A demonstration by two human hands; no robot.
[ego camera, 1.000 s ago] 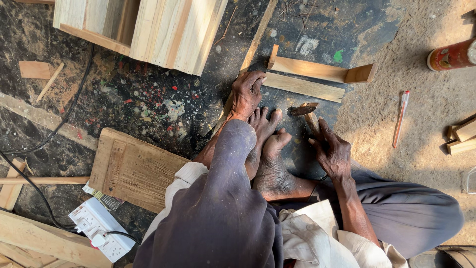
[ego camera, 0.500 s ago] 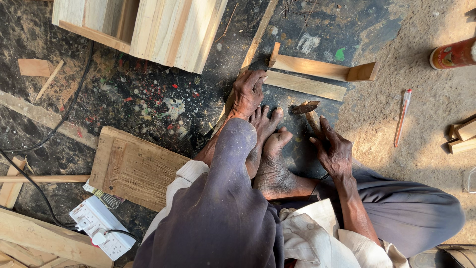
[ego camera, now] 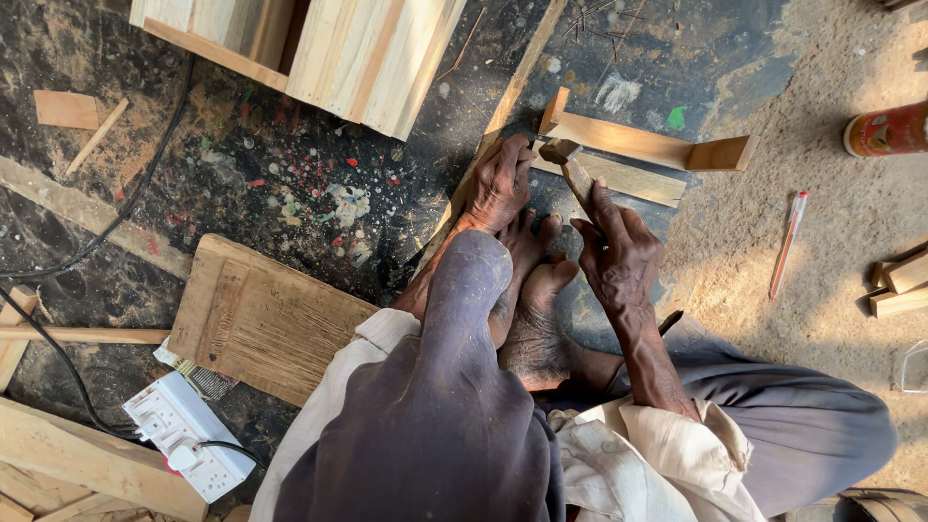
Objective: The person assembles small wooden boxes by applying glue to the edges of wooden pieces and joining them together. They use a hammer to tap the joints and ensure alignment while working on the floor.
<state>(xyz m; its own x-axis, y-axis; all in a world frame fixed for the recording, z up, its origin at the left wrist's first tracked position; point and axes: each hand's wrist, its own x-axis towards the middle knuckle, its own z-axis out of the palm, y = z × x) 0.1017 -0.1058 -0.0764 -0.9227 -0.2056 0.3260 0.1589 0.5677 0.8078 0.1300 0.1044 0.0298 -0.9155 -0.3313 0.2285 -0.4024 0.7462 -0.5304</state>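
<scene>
I sit on the floor with my bare feet [ego camera: 537,282] drawn in front of me. My left hand [ego camera: 499,184] presses flat on a long thin wooden strip [ego camera: 518,89] that runs diagonally towards my feet. My right hand [ego camera: 620,249] is closed on the handle of a small wooden-handled tool [ego camera: 572,166], whose dark head points up beside my left fingertips. Just beyond the tool lie a pale wooden batten with a block at its end [ego camera: 638,143] and a flat slat [ego camera: 633,180].
A pale wooden box [ego camera: 329,48] stands at the top. A worn board [ego camera: 256,314] lies at my left, with a white power strip [ego camera: 188,437] and black cable below it. To the right lie a red pen [ego camera: 788,244], a red can [ego camera: 884,130] and offcuts [ego camera: 899,285].
My right hand has closed on the tool that lay by my feet and lifted it up towards my left hand. The left hand has stayed on the strip.
</scene>
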